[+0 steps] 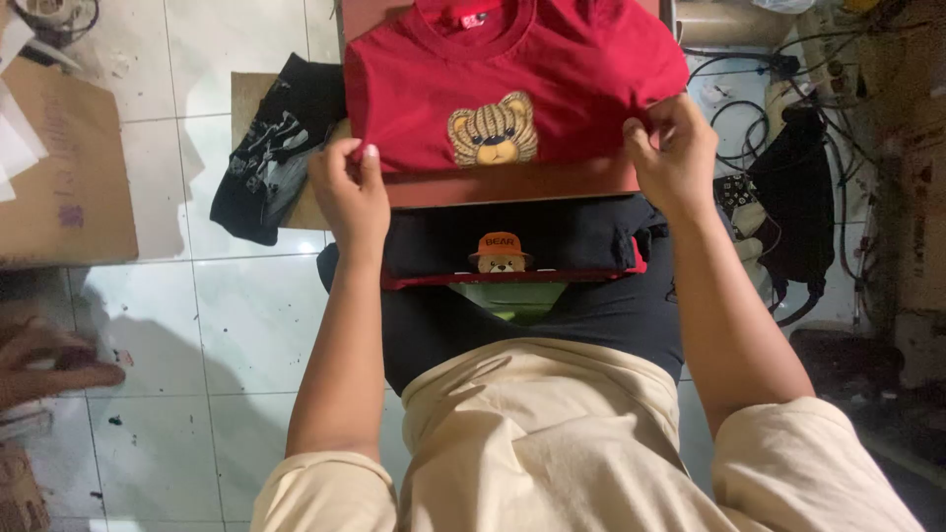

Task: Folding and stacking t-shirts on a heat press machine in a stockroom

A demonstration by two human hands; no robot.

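Observation:
A red T-shirt with a bear-head print lies spread over a reddish-brown flat board. My left hand pinches the shirt's lower left hem at the board's edge. My right hand grips the lower right hem. Below the board, on my lap, rests a stack of folded shirts: a dark one with a small bear in an orange cap on top, with red and green layers under it.
A black printed garment lies on cardboard on the white tiled floor at the left. A cardboard sheet sits far left. Another person's hand shows at the left edge. Cables and black cloth crowd the right side.

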